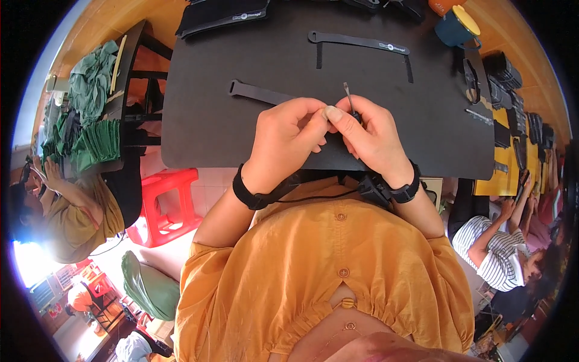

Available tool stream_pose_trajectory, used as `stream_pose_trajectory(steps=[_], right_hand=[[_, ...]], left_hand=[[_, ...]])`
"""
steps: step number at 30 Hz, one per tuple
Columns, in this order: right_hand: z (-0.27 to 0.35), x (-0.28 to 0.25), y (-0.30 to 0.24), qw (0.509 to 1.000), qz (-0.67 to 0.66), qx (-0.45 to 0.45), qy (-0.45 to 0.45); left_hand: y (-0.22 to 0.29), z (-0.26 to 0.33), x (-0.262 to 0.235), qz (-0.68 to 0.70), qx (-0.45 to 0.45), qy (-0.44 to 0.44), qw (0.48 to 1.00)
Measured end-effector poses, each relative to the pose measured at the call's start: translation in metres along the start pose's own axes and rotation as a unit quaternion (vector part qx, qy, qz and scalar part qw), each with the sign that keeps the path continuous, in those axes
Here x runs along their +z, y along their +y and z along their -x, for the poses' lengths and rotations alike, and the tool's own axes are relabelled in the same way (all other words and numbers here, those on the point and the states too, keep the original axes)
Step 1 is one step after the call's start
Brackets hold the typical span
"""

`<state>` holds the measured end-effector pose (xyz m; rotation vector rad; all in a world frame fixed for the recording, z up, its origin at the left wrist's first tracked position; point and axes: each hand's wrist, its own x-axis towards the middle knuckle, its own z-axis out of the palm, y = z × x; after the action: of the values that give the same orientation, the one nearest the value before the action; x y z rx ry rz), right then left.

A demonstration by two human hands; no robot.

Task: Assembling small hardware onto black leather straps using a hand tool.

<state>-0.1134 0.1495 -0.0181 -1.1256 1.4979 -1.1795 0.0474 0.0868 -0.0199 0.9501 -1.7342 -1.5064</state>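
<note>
- A grey strap (259, 92) lies on the dark surface (211, 139), its near end hidden behind the left hand (288, 133).
- Left grip: fingers together, contents hidden.
- The right hand (373, 130) has its grip clamped on a metal-tipped tool (347, 92).
- Farther off: another strap (362, 42), blue mug (453, 29).
- Left, floor: red stool (166, 208).

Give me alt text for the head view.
The person's left hand and right hand meet at the fingers over a dark table, the right holding a thin metal-shafted tool. A dark strap lies farther away.
</note>
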Motion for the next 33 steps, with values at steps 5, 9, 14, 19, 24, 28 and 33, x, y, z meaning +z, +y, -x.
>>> stream_pose_trajectory(steps=[5,9,14,19,24,28,33], right_hand=[[-0.001,0.008,0.004,0.985,0.101,-0.143,0.008],[0.000,0.010,0.003,0.982,0.124,-0.139,-0.018],[-0.002,0.014,0.012,0.957,0.191,-0.217,0.019],[0.004,0.017,0.005,0.957,0.168,-0.235,0.038],[0.010,0.016,0.003,0.966,0.137,-0.215,0.027],[0.011,0.018,0.002,0.963,0.123,-0.235,0.045],[0.009,0.023,0.001,0.932,0.175,-0.307,0.086]], left_hand=[[0.000,0.002,-0.005,0.078,-0.028,-0.014,0.996],[-0.001,0.005,-0.008,0.059,-0.015,-0.004,0.998],[-0.005,0.006,-0.010,0.067,-0.022,-0.006,0.997],[0.003,0.006,-0.018,-0.107,0.106,-0.031,0.988],[0.009,0.002,-0.024,-0.214,0.255,-0.018,0.943],[0.011,0.010,-0.022,-0.173,0.227,-0.002,0.958],[0.012,0.020,-0.011,-0.214,0.251,0.070,0.941]])
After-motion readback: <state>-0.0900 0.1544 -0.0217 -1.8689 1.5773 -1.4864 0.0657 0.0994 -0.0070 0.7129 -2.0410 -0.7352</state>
